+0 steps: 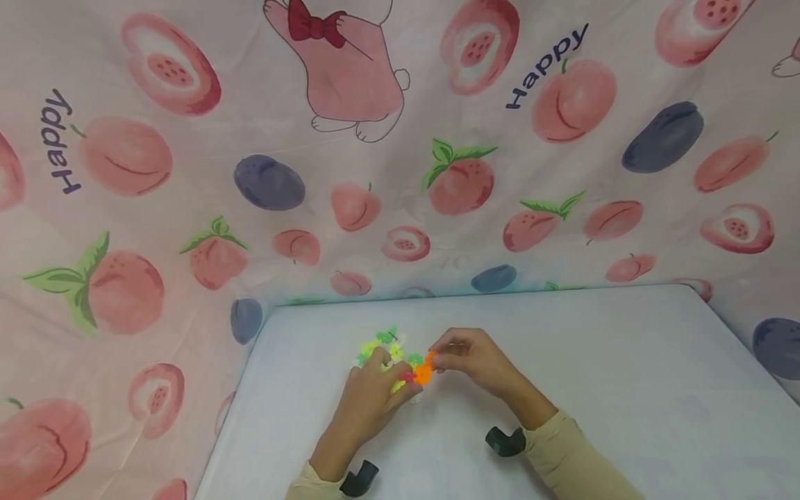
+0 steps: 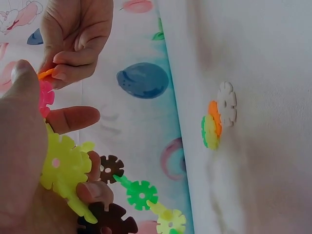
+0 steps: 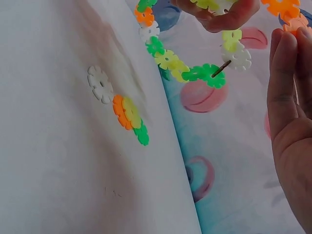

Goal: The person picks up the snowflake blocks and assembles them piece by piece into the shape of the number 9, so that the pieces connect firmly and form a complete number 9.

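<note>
My left hand grips a chain of interlocking snowflake discs, with a yellow disc lying against its fingers. The chain curves beyond the hand in green, yellow, white and orange discs; dark ones appear in the left wrist view. A pink disc sits by the left thumb and index finger, joined or next to an orange disc. My right hand pinches a second orange disc between thumb and fingers, close against the first. Whether those two are joined I cannot tell.
White, orange, yellow and green loose discs lie on the white table, below the hands. A fruit-print cloth hangs behind the table. Dark curved pieces stick out at both wrists.
</note>
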A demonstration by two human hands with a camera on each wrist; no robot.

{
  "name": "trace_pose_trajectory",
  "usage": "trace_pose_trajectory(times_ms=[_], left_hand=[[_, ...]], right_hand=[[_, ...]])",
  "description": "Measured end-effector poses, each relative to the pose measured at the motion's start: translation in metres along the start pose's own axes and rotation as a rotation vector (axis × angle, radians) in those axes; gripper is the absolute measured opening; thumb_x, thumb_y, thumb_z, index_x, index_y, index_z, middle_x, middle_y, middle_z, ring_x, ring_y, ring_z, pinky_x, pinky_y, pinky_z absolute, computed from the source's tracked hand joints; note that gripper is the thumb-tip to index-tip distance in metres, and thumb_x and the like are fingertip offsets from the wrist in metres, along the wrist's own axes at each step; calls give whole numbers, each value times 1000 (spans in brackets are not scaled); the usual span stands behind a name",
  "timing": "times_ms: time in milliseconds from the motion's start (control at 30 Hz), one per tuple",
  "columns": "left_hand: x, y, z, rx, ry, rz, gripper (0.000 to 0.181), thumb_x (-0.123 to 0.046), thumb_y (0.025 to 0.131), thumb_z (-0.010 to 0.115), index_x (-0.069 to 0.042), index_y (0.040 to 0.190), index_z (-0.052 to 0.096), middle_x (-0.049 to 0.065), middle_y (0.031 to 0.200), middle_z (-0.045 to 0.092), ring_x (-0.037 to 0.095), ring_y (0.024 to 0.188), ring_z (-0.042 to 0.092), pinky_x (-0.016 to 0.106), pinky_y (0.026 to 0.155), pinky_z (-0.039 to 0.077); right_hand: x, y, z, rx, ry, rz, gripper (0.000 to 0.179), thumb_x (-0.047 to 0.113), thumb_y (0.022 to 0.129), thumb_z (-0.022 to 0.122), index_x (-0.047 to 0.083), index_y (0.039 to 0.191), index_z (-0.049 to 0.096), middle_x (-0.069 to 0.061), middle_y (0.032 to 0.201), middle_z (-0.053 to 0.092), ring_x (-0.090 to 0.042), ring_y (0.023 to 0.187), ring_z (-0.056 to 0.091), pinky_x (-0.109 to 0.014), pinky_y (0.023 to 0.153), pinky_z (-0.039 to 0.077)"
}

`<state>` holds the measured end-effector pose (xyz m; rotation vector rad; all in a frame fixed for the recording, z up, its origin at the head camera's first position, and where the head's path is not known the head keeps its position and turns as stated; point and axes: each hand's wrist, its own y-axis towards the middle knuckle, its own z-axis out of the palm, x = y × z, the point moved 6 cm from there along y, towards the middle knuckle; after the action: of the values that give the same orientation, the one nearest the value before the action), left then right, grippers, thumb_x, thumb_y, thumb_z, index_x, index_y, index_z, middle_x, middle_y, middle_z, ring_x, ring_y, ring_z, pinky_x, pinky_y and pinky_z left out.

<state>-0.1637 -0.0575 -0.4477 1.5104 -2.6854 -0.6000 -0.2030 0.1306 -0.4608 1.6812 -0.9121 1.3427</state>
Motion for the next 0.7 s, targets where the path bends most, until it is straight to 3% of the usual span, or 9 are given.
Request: trace_pose_trajectory(times_ms=[133,267,367,600,700], left_hand=[[-2,0,-1,-4,-3,3,39,-63,90,60,-27,103,66,1,93,47,9,65,36,23,58,25],[-2,-1,0,5,0,-8,48,-70,91,48,-28,103,67,0,92,47,9,64,35,23,58,25],[-1,-2,1,12,-1,-18,54,-73,91,41,-27,103,68,1,93,47,9,65,36,24,59,25],[2,-1,2,7,2,-30,47,-68,90,53,-27,102,71,0,91,47,9,66,37,24,59,25],[2,-1,2,9,3,-28,47,-69,89,53,-28,104,71,0,91,46,9,66,36,24,59,24]], right_hand=[[2,0,1,5,26,-33,13,10,91,76,4,102,74,-13,97,72,-39,85,72,-36,79,62],[2,0,3,4,44,-45,11,8,91,76,3,101,75,-14,97,72,-45,86,70,-35,78,62],[1,0,5,7,48,-55,10,6,91,75,2,101,75,-14,97,72,-40,84,71,-34,78,62],[-5,1,8,3,32,-35,9,9,92,75,4,100,74,-16,99,70,-25,82,72,-33,78,62],[-7,1,8,1,31,-30,9,9,93,74,3,100,74,-16,100,70,-26,82,73,-33,78,62]])
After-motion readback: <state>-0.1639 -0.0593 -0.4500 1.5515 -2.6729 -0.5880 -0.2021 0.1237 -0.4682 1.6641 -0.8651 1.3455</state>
